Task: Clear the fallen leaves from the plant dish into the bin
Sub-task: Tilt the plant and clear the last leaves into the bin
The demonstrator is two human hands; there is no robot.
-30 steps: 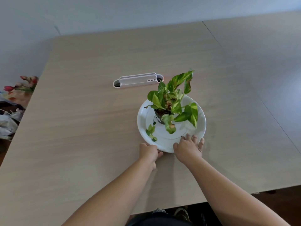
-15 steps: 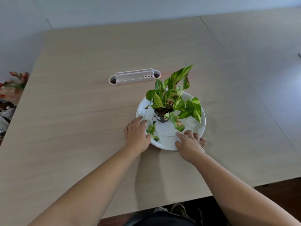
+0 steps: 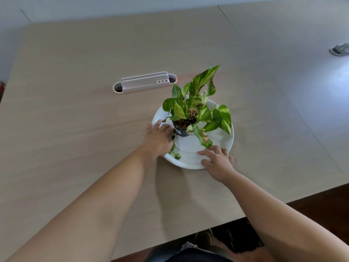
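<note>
While the white plant dish (image 3: 222,146) sat near the front middle of the wooden table (image 3: 75,129), we kept both hands on it. The fallen leaves (image 3: 174,155) lay in its front-left part, a small green-and-cream cluster whose long axis ran from the near rim up and back toward the pot, partly hidden under our left hand (image 3: 157,140). Which way their tips pointed we could not tell.

The dish held a small dark pot (image 3: 180,131) standing upright on a raised centre, with brown soil at its mouth and a variegated plant (image 3: 198,108) growing from it; the tallest leaf reached up and to the right, and one browned leaf drooped forward over the dish toward our right hand (image 3: 217,161).

Our left hand lay palm down across the dish's left rim, fingers loosely spread and reaching to just beside the pot; the leaves showed just at the edge of that hand, on its thumb side, and we could not tell whether any finger gripped them. Our right hand rested on the near right rim, fingers spread and slightly curled over the edge, holding nothing but the dish, apart from the fallen leaves. Behind the dish a white slotted holder (image 3: 144,83) lay crosswise on the table.
</note>
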